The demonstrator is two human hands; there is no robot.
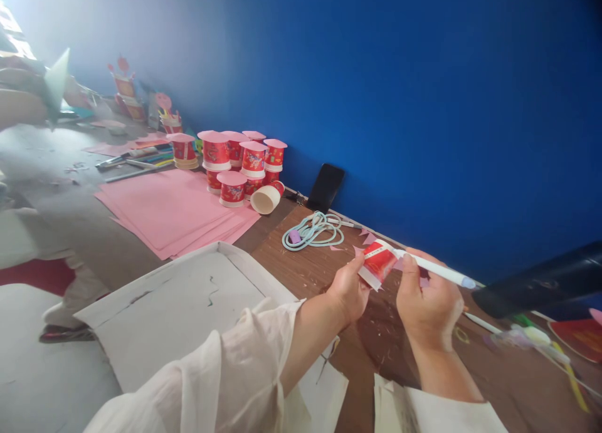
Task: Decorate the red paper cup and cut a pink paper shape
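Note:
My left hand (348, 290) is closed on a small red paper cup (379, 262), held tilted above the brown table (301, 264). My right hand (427, 301) is closed round a white pen-like stick (437, 271) whose tip meets the cup's rim. Both hands hover close together near the blue wall. White sleeves cover my forearms.
A stack of pink paper sheets (169, 210) lies left, with several red cups capped in pink (242, 160) behind it. A coiled pale cable (313, 230) and a black phone (325, 187) sit by the wall. A white tray (188, 301) lies near me. A black tube (540, 282) juts in at right.

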